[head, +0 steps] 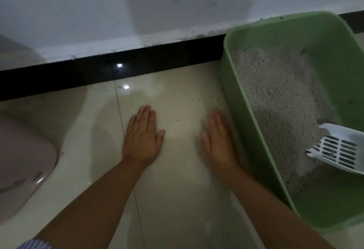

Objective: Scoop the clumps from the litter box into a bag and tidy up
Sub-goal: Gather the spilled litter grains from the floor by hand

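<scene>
Both hands are lying flat, fingers straight, holding nothing: left hand (pixel 142 138) on the glossy cream floor tiles (pixel 94 130), blurred right hand (pixel 218 140) just beside the green plastic litter box (pixel 236 95). A white slotted plastic scoop (pixel 338 148) is resting inside on grey litter (pixel 275 91); stray granules (pixel 177 120) are dotting the floor between.

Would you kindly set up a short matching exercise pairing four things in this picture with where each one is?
Things:
1. scoop
2. left hand
3. litter box
4. loose grains

Places:
A. flat on the floor tile, fingers straight
B. lying in the litter
C. scattered on the tile between the hands
D. against the black skirting, right of both hands

Pairs: 1-B, 2-A, 3-D, 4-C
</scene>
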The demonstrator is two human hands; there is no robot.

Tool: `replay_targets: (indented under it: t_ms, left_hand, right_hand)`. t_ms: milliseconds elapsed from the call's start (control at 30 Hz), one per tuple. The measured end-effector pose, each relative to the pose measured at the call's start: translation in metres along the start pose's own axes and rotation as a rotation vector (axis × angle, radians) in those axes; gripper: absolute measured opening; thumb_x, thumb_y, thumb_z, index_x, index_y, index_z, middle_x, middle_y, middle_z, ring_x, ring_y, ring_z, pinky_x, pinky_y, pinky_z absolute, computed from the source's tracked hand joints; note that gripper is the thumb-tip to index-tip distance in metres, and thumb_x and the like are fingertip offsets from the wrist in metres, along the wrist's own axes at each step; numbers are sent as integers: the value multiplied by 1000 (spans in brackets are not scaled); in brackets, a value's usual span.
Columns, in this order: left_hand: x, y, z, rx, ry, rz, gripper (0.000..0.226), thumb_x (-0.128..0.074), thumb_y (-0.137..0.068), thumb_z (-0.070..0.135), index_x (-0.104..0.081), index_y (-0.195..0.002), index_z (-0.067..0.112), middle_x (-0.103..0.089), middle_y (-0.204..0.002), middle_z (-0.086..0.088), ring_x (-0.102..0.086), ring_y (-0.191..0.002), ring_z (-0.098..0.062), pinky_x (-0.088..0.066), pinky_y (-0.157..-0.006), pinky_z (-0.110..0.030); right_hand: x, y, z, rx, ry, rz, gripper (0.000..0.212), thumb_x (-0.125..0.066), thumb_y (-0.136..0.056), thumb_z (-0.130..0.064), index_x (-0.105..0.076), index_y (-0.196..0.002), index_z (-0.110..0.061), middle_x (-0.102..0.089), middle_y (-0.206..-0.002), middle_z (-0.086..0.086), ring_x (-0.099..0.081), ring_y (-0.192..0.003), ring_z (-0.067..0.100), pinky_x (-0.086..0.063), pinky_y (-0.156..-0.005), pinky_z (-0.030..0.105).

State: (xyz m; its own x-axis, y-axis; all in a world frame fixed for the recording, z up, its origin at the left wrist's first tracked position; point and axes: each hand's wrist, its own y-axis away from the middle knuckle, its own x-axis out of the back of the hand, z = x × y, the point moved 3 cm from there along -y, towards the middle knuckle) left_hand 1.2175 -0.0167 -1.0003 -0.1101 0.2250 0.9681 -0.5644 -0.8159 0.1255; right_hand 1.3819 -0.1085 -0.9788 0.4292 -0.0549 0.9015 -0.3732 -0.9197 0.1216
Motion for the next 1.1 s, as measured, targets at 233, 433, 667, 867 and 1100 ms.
replay_targets:
  t_ms: [233, 433, 667, 867, 1100]
  left_hand:
    - [2, -1, -1, 29, 16, -1, 57, -33, -87, 28, -55, -123, -10, -53, -129, -27, -52, -120, -40, -17, -105, -35]
    - [0, -1, -2, 39, 7, 38, 56, -32, -88, 28, -55, -123, -9, -54, -129, -26, -53, -120, -38, -21, -104, -37]
    - [-5, -2, -4, 47, 3, 29, 62, -15, -99, 34, -54, -126, -7, -53, -132, -22, -40, -128, -30, -7, -111, -30]
    - [-5, -3, -5, 52, 21, -29, 72, -1, -100, 37, -53, -126, -7, -53, -133, -21, -34, -127, -25, -7, -111, -30]
    - [-5, -3, -4, 49, 17, -15, 71, -2, -100, 37, -53, -127, -6, -52, -133, -21, -38, -128, -26, -7, -111, -30]
  right_hand:
    - [-6, -23, 6, -114, 33, -87, 87, -1, -75, -54, -15, -147, -6, -8, -157, 10, -3, -146, 21, 0, -116, 29]
    - [5, -23, -16, 41, -108, -65, 75, -16, -84, -47, -23, -144, -2, -18, -154, 10, -3, -141, 8, 4, -113, 13]
    - [-3, -105, -3, -179, 45, -87, 75, -11, -82, -44, -10, -147, -5, -3, -158, 10, 0, -146, 19, 1, -115, 24]
    - [-7, -61, -16, 52, 95, -205, 87, 3, -75, -54, -10, -148, -8, -1, -158, 7, 7, -143, 12, 11, -112, 19]
    - [8, -99, -25, -127, -39, -45, 76, -13, -83, -47, -9, -147, -5, -4, -157, 11, 2, -145, 18, 4, -115, 24]
